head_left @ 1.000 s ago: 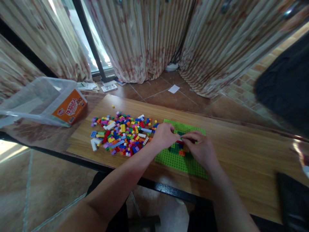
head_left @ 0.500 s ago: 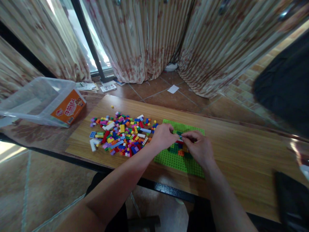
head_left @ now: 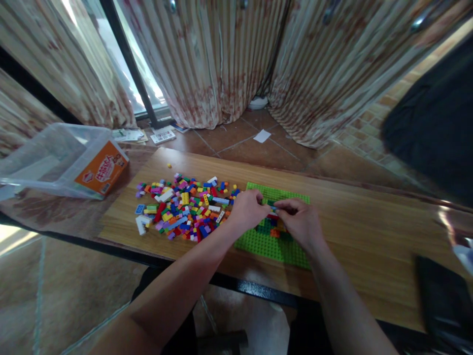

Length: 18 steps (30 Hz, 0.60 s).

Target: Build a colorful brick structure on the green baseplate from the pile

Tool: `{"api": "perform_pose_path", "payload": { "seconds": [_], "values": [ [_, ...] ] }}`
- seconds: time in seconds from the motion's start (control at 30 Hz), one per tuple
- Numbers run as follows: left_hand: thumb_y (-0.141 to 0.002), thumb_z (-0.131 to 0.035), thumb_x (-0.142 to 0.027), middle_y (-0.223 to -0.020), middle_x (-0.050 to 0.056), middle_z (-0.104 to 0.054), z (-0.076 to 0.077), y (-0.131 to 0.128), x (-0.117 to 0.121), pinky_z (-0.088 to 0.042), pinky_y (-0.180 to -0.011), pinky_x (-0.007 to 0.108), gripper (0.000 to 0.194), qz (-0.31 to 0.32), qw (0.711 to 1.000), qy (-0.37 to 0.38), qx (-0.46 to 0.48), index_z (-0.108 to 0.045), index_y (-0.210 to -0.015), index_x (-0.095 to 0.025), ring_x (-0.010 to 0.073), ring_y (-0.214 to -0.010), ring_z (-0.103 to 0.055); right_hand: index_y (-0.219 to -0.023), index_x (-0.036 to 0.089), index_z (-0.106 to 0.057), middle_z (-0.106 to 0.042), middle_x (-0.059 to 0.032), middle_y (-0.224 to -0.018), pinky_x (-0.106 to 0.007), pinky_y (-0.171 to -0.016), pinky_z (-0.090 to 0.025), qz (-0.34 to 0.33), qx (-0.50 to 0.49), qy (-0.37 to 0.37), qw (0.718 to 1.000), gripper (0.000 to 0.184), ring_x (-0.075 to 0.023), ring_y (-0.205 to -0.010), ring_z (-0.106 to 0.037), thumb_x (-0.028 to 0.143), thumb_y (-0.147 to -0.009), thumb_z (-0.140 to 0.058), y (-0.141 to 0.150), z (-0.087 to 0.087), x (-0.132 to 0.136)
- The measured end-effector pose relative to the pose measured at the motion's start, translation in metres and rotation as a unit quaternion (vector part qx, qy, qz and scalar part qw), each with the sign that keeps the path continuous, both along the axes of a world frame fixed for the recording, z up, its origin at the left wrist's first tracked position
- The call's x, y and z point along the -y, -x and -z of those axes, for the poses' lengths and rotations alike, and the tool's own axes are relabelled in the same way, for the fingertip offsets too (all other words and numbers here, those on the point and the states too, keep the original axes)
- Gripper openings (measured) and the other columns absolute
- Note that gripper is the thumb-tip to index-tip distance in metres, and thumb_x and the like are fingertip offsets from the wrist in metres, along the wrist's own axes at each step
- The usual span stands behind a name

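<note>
A green studded baseplate [head_left: 254,244] lies on the wooden table under both hands. On it sits a low cluster of toy bricks, among them an orange brick [head_left: 274,232] and a red brick [head_left: 272,215]. From the left, my left hand [head_left: 249,209] reaches to the cluster, its fingers closed in a pinch; what lies between them is hidden. My right hand [head_left: 300,221] faces it from the other side, thumb and forefinger pinched at a small pale brick on top of the red one. The hands partly cover the cluster.
Left of the baseplate spreads a heap of loose coloured bricks [head_left: 185,209]. A clear plastic bin [head_left: 62,162] with an orange label stands at the far left. Near the right edge lies a black object [head_left: 441,301]. Curtains [head_left: 221,64] hang beyond the table [head_left: 354,236].
The whole view has shifted slightly, moving the scene a little to the left. Both hands stay at the brick cluster, with only slight finger movement.
</note>
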<state>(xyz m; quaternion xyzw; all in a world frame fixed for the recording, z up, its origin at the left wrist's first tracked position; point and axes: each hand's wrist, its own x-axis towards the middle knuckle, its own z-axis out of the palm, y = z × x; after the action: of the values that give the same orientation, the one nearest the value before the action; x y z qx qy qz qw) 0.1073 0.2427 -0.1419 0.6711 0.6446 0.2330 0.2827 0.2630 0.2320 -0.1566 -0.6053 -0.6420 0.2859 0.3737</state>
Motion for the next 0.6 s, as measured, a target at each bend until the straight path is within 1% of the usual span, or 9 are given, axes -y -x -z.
{"api": "perform_pose_path", "payload": {
  "seconds": [0.07,0.13,0.2,0.27,0.33,0.4,0.5,0.6],
  "values": [
    [-0.079,-0.063,-0.023,-0.087,0.009,-0.074,-0.001,0.001,0.001,-0.052,-0.079,0.031,0.023,0.007,1.000,-0.002,0.001,-0.072,-0.096,-0.010,0.0205,-0.081,-0.067,-0.077,0.020,-0.075,-0.071,-0.0046,-0.082,-0.034,-0.071,-0.052,0.000,-0.011,-0.002,1.000,0.016,-0.0181,-0.073,-0.064,0.025,-0.069,-0.063,0.000,0.000,0.001],
    [-0.080,-0.062,-0.021,-0.087,0.009,-0.074,-0.001,0.003,0.001,-0.052,-0.079,0.030,0.023,0.017,1.000,-0.004,0.008,-0.072,-0.097,-0.010,0.0200,-0.081,-0.067,-0.078,0.020,-0.075,-0.072,-0.0050,-0.082,-0.035,-0.073,-0.052,0.012,-0.044,-0.001,0.999,0.015,-0.0190,-0.074,-0.065,0.029,-0.069,-0.067,-0.002,0.001,0.002],
    [-0.081,-0.059,-0.018,-0.089,0.009,-0.074,0.000,0.006,0.001,-0.052,-0.079,0.029,0.022,0.028,0.999,-0.005,0.021,-0.072,-0.098,-0.010,0.0193,-0.081,-0.067,-0.080,0.019,-0.075,-0.073,-0.0054,-0.082,-0.036,-0.074,-0.053,0.045,-0.105,-0.001,0.993,0.019,-0.0200,-0.076,-0.067,0.033,-0.069,-0.069,-0.005,0.003,0.002],
    [-0.082,-0.055,-0.013,-0.091,0.009,-0.075,0.001,0.009,0.000,-0.052,-0.080,0.029,0.025,0.035,0.999,-0.003,0.033,-0.072,-0.100,-0.010,0.0188,-0.082,-0.067,-0.082,0.019,-0.075,-0.074,-0.0056,-0.082,-0.038,-0.076,-0.054,0.095,-0.170,-0.005,0.981,0.022,-0.0203,-0.076,-0.067,0.036,-0.069,-0.071,-0.009,0.004,0.000],
    [-0.084,-0.051,-0.010,-0.093,0.009,-0.075,0.003,0.010,-0.001,-0.051,-0.081,0.028,0.027,0.035,0.998,-0.002,0.042,-0.072,-0.101,-0.010,0.0185,-0.084,-0.067,-0.083,0.018,-0.074,-0.074,-0.0058,-0.082,-0.038,-0.077,-0.054,0.137,-0.207,-0.012,0.968,0.024,-0.0201,-0.076,-0.068,0.037,-0.068,-0.072,-0.012,0.005,-0.001],
    [-0.087,-0.049,-0.011,-0.092,0.009,-0.075,0.004,0.011,-0.001,-0.051,-0.082,0.029,0.027,0.036,0.998,-0.007,0.044,-0.072,-0.100,-0.011,0.0187,-0.085,-0.067,-0.083,0.017,-0.074,-0.074,-0.0060,-0.081,-0.037,-0.076,-0.054,0.163,-0.218,-0.021,0.962,0.025,-0.0194,-0.075,-0.067,0.037,-0.067,-0.072,-0.014,0.005,-0.003],
    [-0.091,-0.047,-0.017,-0.089,0.009,-0.074,0.004,0.011,-0.001,-0.050,-0.082,0.030,0.026,0.046,0.998,-0.022,0.041,-0.072,-0.095,-0.012,0.0194,-0.084,-0.067,-0.085,0.016,-0.074,-0.074,-0.0064,-0.081,-0.034,-0.072,-0.053,0.170,-0.218,-0.025,0.961,0.028,-0.0183,-0.074,-0.067,0.038,-0.068,-0.071,-0.015,0.005,-0.004],
    [-0.092,-0.045,-0.016,-0.086,0.008,-0.073,0.002,0.011,0.000,-0.050,-0.080,0.029,0.027,0.053,0.997,-0.021,0.046,-0.072,-0.094,-0.012,0.0183,-0.081,-0.066,-0.086,0.016,-0.074,-0.073,-0.0057,-0.080,-0.029,-0.065,-0.051,0.182,-0.221,-0.018,0.958,0.029,-0.0161,-0.070,-0.064,0.039,-0.068,-0.069,-0.015,0.006,-0.004]
  ]
}}
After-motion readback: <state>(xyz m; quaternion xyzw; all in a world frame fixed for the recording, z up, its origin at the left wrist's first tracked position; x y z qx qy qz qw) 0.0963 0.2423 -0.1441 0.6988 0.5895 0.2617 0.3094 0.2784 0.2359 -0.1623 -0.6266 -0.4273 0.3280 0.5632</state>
